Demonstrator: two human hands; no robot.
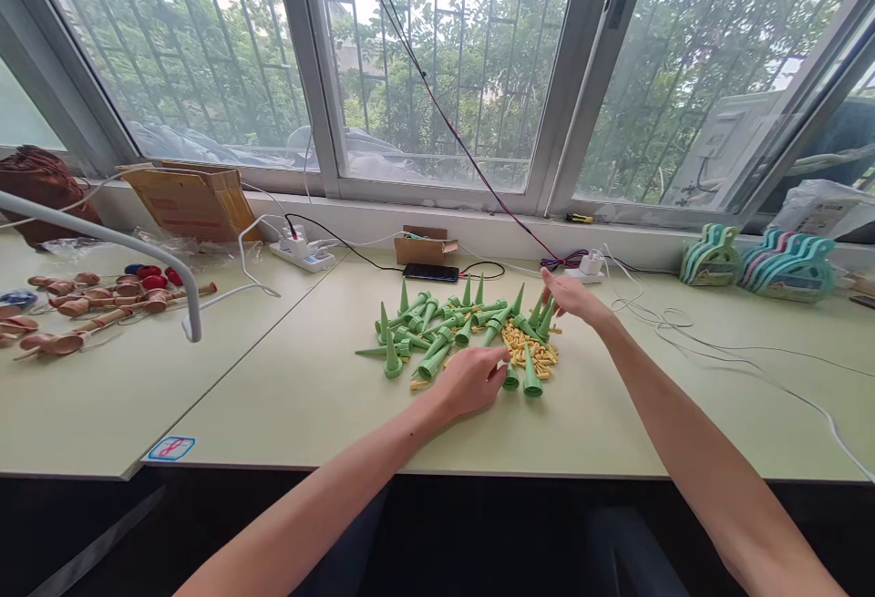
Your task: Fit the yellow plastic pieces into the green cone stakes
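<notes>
Your left hand [475,381] rests low over the near edge of the pile, with its fingers bent inward. The fingertips are partly hidden, so I cannot tell how far it is open, or if it has hold of something. Your right hand [578,296] is farther forward and to the right, with the fingers extended and pointing to the left. Its fingertips are at the upright green cones [545,319] on the right end of the pile; whether they grip one, I cannot tell.

The main heap of green cones [441,339] spreads in front of your left hand and to its left, some standing on their wide ends, many lying on their sides. Just right of your left hand are two more cones [532,383], with their wide ends toward you. Between your two hands lie many small yellow pegs [537,360], in a loose group on the table [307,396].

Beyond both hands, behind the heap, there is a black phone [430,272], and just behind it a small cardboard box [427,249]. Well to the left of your left hand lie wooden toys [88,310]. Far right of your right hand stand coloured hangers [786,264].
</notes>
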